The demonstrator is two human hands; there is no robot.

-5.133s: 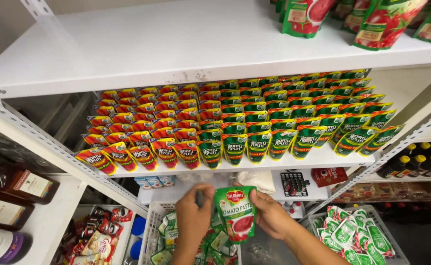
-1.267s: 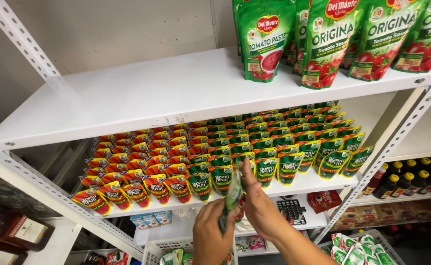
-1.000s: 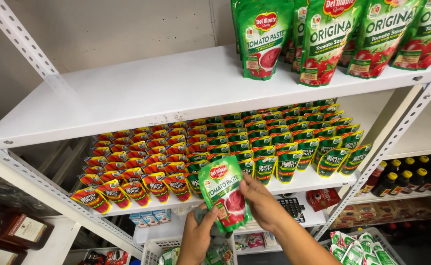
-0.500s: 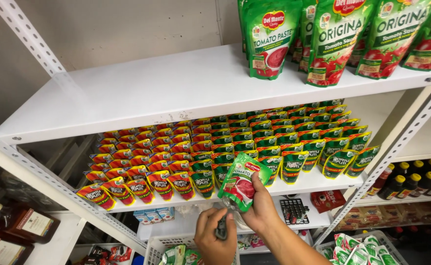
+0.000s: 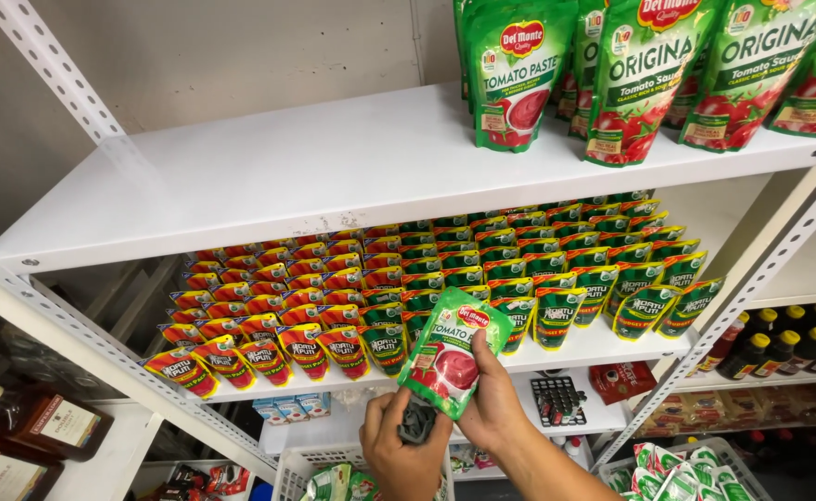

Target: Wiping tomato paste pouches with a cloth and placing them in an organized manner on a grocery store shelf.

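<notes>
So the right hand (image 5: 493, 408) is gripping a green tomato pouch (image 5: 453, 351) from behind, thumb on the front edge, fingers wrapped round the back. The pouch is tilted, its top leaning toward 1 o'clock, and it's held up in front of the middle shelf (image 5: 603, 345), covering part of the front row there. The left hand (image 5: 406, 445) sits just below it at about 7 o'clock from the pouch, closed around a small dark gadget (image 5: 417, 422). Can't tell what that gadget is, it's mostly buried in the fingers, and its top end touches the pouch's bottom edge.

Behind the hands, the middle shelf is packed with small sachets in neat rows: red and yellow ones (image 5: 269, 315) on the left half, green ones (image 5: 566, 269) on the right half. Up at 12 to 2 o'clock, the top shelf (image 5: 334, 176) has big green tomato sauce pouches (image 5: 649, 74) standing along its right end, rest of it bare white.

Down at 5 o'clock there's a white wire basket (image 5: 696, 464) with more green pouches in it, and another basket (image 5: 301, 464) at 7 o'clock. Dark bottles with yellow caps (image 5: 779, 348) stand at 3 o'clock, and brown bottles (image 5: 18, 436) at 8 o'clock.
</notes>
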